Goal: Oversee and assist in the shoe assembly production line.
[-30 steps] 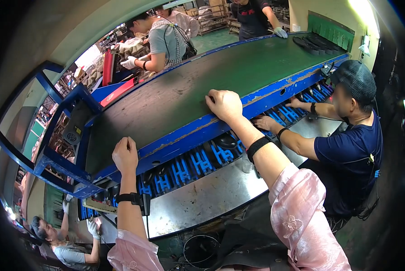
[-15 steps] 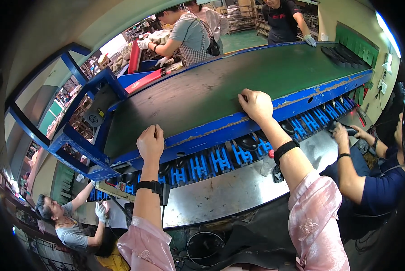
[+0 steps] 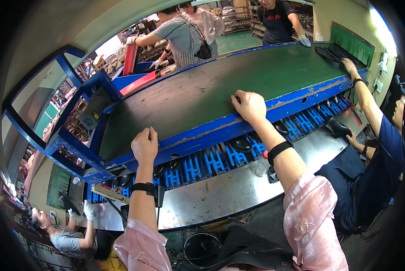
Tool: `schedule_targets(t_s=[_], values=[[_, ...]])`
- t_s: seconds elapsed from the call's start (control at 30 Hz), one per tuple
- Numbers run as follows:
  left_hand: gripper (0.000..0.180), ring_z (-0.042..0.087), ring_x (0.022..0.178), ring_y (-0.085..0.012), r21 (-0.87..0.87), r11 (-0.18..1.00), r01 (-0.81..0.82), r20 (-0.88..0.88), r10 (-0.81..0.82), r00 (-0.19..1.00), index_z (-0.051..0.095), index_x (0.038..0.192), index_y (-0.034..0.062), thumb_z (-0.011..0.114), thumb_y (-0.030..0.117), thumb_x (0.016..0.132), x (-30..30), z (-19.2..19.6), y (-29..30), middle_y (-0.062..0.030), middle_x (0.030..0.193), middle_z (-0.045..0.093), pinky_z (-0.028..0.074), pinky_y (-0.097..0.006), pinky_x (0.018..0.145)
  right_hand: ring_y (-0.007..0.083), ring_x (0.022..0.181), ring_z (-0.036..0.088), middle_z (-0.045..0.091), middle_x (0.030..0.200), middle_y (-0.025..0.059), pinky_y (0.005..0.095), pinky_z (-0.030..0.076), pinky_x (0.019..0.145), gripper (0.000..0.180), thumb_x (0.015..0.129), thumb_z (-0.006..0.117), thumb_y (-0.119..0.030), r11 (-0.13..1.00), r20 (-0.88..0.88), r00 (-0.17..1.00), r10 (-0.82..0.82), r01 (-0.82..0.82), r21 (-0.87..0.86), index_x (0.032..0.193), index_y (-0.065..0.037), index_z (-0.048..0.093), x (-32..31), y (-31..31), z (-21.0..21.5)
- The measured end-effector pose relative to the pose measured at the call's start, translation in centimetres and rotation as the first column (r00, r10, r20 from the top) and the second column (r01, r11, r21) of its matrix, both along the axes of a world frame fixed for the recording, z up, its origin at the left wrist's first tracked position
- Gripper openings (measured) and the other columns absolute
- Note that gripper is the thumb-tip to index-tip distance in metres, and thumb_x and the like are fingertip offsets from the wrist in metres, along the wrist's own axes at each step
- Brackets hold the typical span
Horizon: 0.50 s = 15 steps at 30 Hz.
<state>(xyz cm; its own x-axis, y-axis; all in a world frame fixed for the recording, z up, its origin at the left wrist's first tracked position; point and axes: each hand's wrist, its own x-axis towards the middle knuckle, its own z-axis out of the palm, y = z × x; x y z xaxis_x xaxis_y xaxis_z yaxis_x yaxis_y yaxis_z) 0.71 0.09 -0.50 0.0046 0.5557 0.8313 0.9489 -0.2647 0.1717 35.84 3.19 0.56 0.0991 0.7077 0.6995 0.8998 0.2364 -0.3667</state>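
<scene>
Both my hands rest in loose fists by the near side of a dark green conveyor belt [image 3: 189, 97]. My left hand [image 3: 144, 145] lies at the belt's near edge toward the left, fingers curled in, with nothing visible in it. Farther right, my right hand [image 3: 250, 106] is closed the same way on the belt's near side, above the scuffed blue metal rim [image 3: 202, 135]. Below that rim, a row of blue prongs [image 3: 191, 167] holds several black shoes [image 3: 241, 144]. Flat black pieces [image 3: 331, 55] lie at the belt's far right end.
A steel work surface [image 3: 220, 198] runs below the rack, with a red-capped clear bottle [image 3: 262, 167] on it. At right, a co-worker reaches to the black pieces while holding a black shoe [image 3: 338, 128]. A gloved co-worker sits lower left; other people stand behind the belt.
The right-hand co-worker has stretched an arm up to the black pieces on the belt. The lower-left co-worker has raised gloved hands near a dark shoe. My fists stay on the belt's near side.
</scene>
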Motion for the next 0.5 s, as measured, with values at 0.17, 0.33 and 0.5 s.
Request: schedule_targets(t_s=[0.17,0.33,0.5], values=[[0.034,0.057,0.055,-0.0358,-0.012,1.000,-0.016,-0.007,0.016,1.000,0.053,0.062,0.0026,0.064,0.019,0.089,0.07,0.16,-0.12,-0.0169,0.059,0.056,0.046,-0.046,0.054,0.0328,0.070,0.069,0.069,0.072,0.0138,0.0439,0.056,0.067,0.022,0.088,0.065,-0.029,0.999,-0.018,1.000,0.017,-0.016,0.035,0.083,-0.009,0.072,0.17,0.36,-0.39],[0.033,0.058,0.055,-0.0358,-0.014,1.000,-0.013,-0.009,0.013,1.000,0.054,0.062,0.0029,0.064,0.019,0.089,0.20,0.21,-0.17,-0.0171,0.059,0.056,0.046,-0.046,0.054,0.0332,0.071,0.069,0.070,0.073,0.0134,0.0439,0.056,0.068,0.022,0.088,0.066,-0.029,1.000,-0.019,1.000,0.011,-0.011,0.023,0.086,-0.008,0.073,0.29,0.27,-0.38],[0.033,0.058,0.055,-0.0357,-0.008,1.000,-0.019,-0.023,0.019,1.000,0.053,0.062,0.0029,0.064,0.018,0.089,-0.15,0.18,-0.08,-0.0167,0.058,0.055,0.046,-0.046,0.053,0.0334,0.072,0.069,0.070,0.074,0.0135,0.0442,0.056,0.069,0.023,0.088,0.066,-0.030,1.000,-0.019,1.000,0.005,-0.005,0.012,0.086,-0.008,0.073,0.09,0.26,-0.22]])
